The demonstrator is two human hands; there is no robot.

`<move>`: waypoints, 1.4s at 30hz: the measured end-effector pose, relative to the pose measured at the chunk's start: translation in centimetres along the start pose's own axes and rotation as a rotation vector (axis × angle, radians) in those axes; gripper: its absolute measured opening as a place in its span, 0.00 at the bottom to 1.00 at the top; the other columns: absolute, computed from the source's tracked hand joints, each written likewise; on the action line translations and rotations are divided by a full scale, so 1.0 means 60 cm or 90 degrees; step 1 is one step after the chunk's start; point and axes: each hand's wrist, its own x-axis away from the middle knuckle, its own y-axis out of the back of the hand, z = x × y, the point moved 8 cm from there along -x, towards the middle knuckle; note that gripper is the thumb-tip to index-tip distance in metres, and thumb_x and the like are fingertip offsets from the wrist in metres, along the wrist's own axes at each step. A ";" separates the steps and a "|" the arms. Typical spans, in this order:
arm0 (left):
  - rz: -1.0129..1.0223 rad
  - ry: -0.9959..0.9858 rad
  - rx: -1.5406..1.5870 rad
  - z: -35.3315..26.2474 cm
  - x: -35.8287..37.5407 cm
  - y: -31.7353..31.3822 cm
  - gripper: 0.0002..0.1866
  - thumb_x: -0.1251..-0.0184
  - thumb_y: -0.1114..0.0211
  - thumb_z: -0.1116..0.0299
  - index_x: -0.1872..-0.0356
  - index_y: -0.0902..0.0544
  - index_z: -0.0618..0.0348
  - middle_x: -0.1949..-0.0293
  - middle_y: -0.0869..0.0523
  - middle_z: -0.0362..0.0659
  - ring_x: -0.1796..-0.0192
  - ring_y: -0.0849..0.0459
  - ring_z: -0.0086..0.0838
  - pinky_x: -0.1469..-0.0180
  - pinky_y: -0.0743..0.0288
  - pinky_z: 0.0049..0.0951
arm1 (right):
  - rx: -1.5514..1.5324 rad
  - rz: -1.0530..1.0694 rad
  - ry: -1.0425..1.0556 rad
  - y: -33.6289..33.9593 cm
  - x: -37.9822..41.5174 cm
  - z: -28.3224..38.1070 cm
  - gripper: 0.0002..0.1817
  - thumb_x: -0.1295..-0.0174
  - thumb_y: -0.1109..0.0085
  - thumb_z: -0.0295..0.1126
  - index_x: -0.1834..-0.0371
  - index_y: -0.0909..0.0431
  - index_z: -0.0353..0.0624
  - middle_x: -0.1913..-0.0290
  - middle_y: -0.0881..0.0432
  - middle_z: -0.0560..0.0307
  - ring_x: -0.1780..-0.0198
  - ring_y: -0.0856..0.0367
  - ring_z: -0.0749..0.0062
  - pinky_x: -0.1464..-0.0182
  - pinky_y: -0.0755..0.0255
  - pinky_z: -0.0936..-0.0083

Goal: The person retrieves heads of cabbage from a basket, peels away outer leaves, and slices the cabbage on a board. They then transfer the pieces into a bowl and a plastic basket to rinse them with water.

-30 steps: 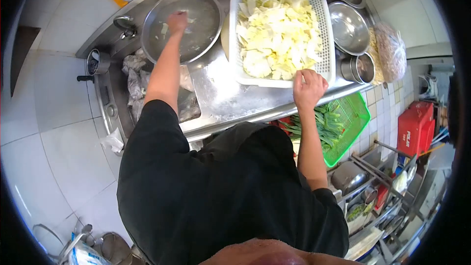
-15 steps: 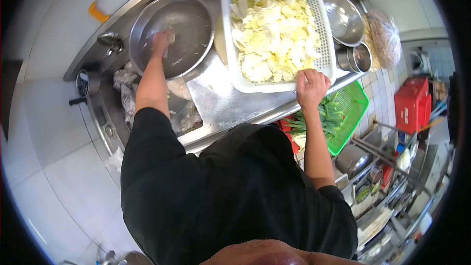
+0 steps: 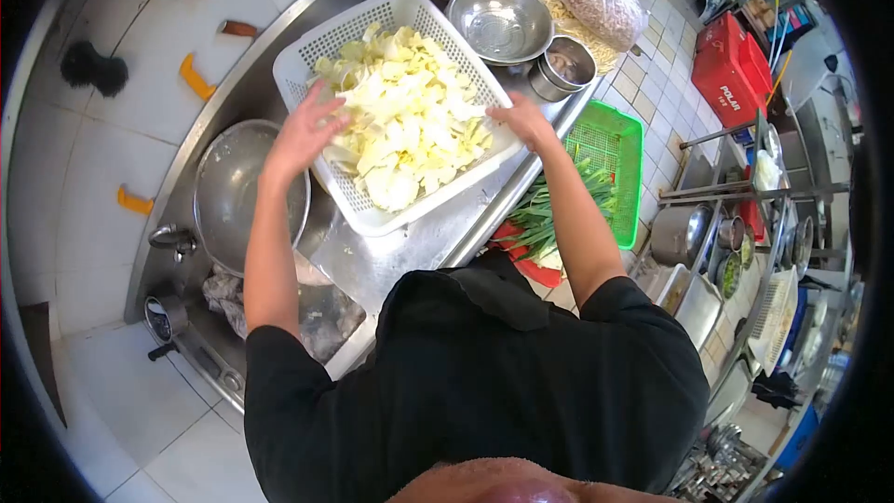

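Observation:
A white perforated basket (image 3: 372, 214) full of chopped pale-yellow cabbage (image 3: 410, 112) rests at the steel counter (image 3: 372, 265). My left hand (image 3: 309, 129) is over the basket's left side, fingers spread at the edge of the leaves. At the right rim, my right hand (image 3: 521, 119) grips the basket edge, thumb and fingers pressed on it. Left of the basket, a large metal bowl (image 3: 233, 196) holding water stands at the sink, partly behind my left forearm.
Behind the basket stand a metal bowl (image 3: 499, 22), small pots (image 3: 563, 67) and a tied plastic bag (image 3: 596, 2). A green crate (image 3: 629, 144) and leafy greens (image 3: 559, 214) lie low at the right. A faucet (image 3: 172, 238) is by the sink's left edge.
My left hand has left the water bowl and moved to the basket's left side. The view has turned, and the basket sits farther left and tilted in it. My right hand stays on its rim.

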 end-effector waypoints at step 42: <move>-0.075 -0.022 -0.020 -0.128 0.072 -0.364 0.23 0.36 0.32 0.64 0.40 0.21 0.56 0.30 0.28 0.52 0.26 0.33 0.51 0.26 0.42 0.56 | -0.265 -0.242 0.301 0.005 -0.475 0.178 0.23 0.41 0.38 0.28 0.41 0.24 0.34 0.48 0.18 0.46 0.47 0.18 0.56 0.55 0.21 0.59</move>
